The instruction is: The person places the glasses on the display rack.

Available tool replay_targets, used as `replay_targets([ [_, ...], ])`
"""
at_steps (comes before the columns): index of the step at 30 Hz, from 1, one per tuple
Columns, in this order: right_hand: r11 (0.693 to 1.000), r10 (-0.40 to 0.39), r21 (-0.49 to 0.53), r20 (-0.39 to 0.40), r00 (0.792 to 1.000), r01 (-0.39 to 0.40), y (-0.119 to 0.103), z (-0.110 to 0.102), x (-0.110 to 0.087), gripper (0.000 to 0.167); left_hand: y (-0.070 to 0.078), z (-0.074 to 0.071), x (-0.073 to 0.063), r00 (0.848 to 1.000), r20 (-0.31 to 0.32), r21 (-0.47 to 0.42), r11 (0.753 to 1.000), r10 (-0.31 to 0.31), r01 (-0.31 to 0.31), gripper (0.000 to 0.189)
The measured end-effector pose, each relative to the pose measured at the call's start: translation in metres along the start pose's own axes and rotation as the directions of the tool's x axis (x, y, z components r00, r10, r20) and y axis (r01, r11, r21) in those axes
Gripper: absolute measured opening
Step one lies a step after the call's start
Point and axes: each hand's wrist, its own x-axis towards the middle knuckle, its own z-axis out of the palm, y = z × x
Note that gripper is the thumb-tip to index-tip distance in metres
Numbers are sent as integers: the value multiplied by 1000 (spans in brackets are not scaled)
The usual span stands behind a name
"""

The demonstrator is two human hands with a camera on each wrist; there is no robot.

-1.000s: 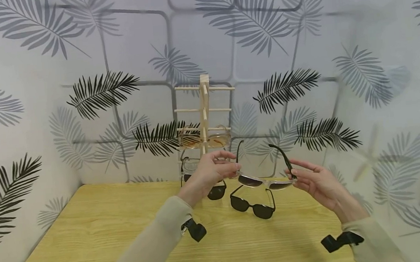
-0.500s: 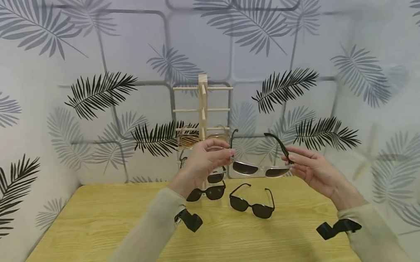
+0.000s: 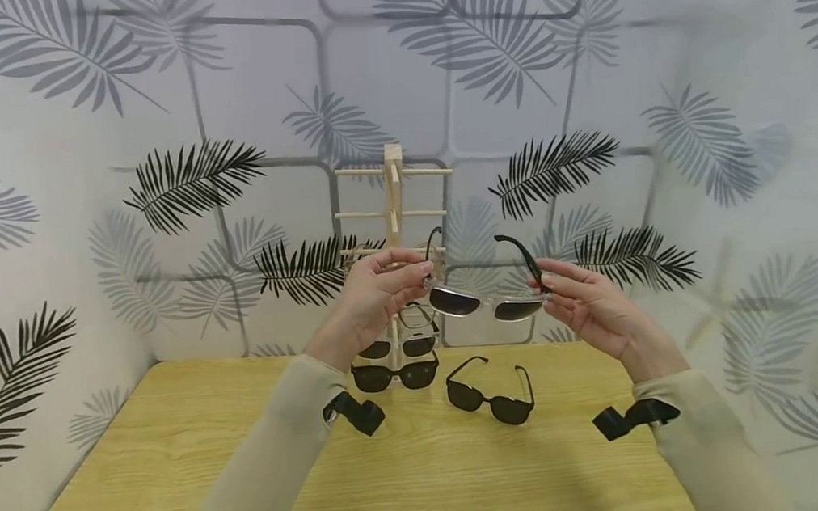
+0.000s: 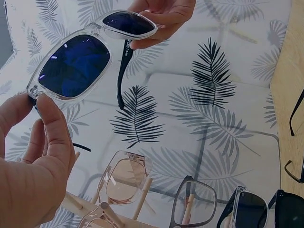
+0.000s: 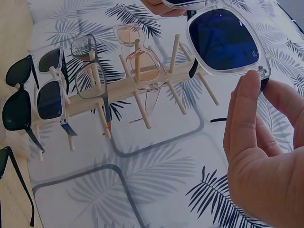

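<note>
Clear-framed sunglasses (image 3: 455, 301) with dark lenses and black temples are held up in the air between both hands. My left hand (image 3: 362, 300) pinches one front corner by the hinge, while my right hand (image 3: 599, 308) pinches the opposite corner. Both temples are unfolded and point away from me. Behind the sunglasses stands a wooden display rack (image 3: 393, 180) with pegs. From the top, its upper two peg rows are bare. Below sit pink-tinted glasses (image 5: 144, 66), grey-framed glasses (image 5: 85, 80), clear-framed sunglasses (image 5: 49, 99) and black sunglasses (image 5: 17, 109).
Another pair of black sunglasses (image 3: 508, 410) rests on the wooden table (image 3: 400, 483), right of the rack, temples unfolded. A wall covering (image 3: 527, 99) with a leaf print rises behind the table and along both sides.
Both hands have lifted the clear-framed sunglasses higher and slightly left, toward the rack. The lower rows of the rack now show more below the left hand.
</note>
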Motion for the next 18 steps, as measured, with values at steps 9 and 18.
replay_targets([
  [9, 999, 31, -8, -44, 999, -31, -5, 9, 7, 27, 7, -4, 0, 1000, -16, -35, 999, 11, -11, 7],
  [18, 999, 43, -25, -60, 997, -44, -15, 27, 23, 28, 22, -13, -1, 999, -46, -36, 999, 25, -27, 5],
])
